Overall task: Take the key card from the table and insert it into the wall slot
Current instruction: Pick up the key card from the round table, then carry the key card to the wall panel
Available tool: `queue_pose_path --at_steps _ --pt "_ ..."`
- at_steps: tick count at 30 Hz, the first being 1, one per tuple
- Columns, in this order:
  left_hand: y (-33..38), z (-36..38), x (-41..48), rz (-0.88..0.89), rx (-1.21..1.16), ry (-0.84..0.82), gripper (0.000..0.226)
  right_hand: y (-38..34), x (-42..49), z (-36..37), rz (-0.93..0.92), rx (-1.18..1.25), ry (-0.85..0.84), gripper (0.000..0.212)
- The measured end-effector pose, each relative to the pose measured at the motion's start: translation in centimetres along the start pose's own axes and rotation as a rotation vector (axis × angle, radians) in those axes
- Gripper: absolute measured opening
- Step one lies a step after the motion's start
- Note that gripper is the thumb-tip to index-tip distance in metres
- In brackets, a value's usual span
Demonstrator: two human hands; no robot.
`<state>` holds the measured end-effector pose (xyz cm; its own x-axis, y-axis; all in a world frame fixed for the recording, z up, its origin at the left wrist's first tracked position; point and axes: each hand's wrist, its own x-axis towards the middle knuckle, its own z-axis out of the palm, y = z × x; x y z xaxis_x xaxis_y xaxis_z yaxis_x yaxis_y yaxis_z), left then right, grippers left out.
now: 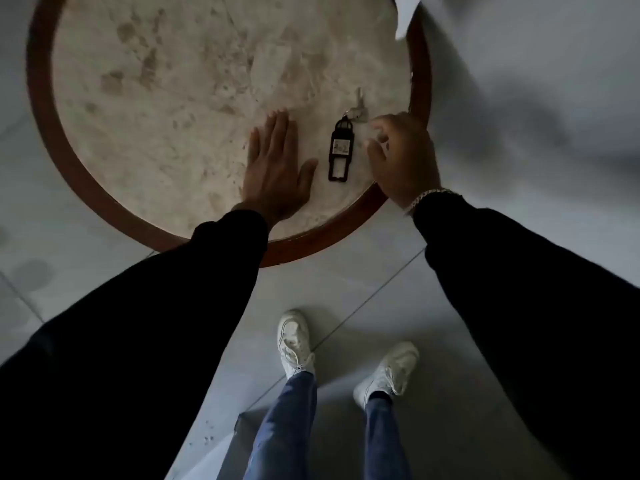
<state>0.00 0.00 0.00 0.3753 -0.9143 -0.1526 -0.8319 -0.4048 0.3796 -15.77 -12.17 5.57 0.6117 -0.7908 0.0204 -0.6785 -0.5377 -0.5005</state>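
Note:
The key card (339, 150) is a black oblong tag with a pale label, lying flat near the right edge of the round marble table (420, 81). A ring with a small metal key (359, 103) is attached at its far end. My left hand (273, 168) rests flat on the tabletop just left of the card, fingers spread, thumb close to it. My right hand (401, 154) hovers just right of the card with fingers curled and apart, holding nothing. No wall slot is in view.
The table has a raised dark wooden rim. A white sheet (407, 12) hangs over its far right edge. Grey tiled floor surrounds the table, with my legs and white shoes (294, 341) below.

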Motion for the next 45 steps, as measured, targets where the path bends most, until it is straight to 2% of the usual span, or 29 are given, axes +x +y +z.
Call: queue_pose_path --at_steps 2,6,11,15,18,24,30,41,45 --pt "-0.2 0.6 0.3 -0.014 0.069 0.014 0.076 -0.2 0.9 1.3 0.097 0.044 0.029 0.029" --pt "0.0 1.2 0.3 -0.013 0.141 0.026 0.079 -1.5 1.9 3.0 0.31 0.134 -0.01 0.05" --pt "-0.1 1.4 0.4 -0.023 0.16 0.027 0.078 -1.6 3.5 3.5 0.467 0.236 0.019 0.032" --pt "-0.1 1.2 0.4 -0.017 0.155 0.04 0.077 -1.0 4.1 3.0 0.577 0.367 -0.114 0.033" --pt "0.2 1.0 0.4 -0.032 0.138 0.031 0.077 -0.7 4.1 2.3 0.624 0.425 -0.211 0.021" --pt "1.9 0.0 0.9 -0.117 -0.053 -0.002 0.071 -0.5 3.8 0.4 0.689 0.547 -0.322 0.015" --pt "3.5 -3.4 0.8 -0.062 -0.194 -0.091 0.072 -1.0 3.2 -4.3 0.682 0.65 -0.36 0.008" --pt "13.0 -12.7 0.0 0.117 -0.223 0.084 0.067 -2.4 -1.6 -17.0 0.547 0.751 -0.249 0.002" --pt "18.3 -16.5 -0.2 0.195 -0.228 0.146 0.066 -2.2 -3.9 -22.2 0.509 0.812 -0.168 0.02"
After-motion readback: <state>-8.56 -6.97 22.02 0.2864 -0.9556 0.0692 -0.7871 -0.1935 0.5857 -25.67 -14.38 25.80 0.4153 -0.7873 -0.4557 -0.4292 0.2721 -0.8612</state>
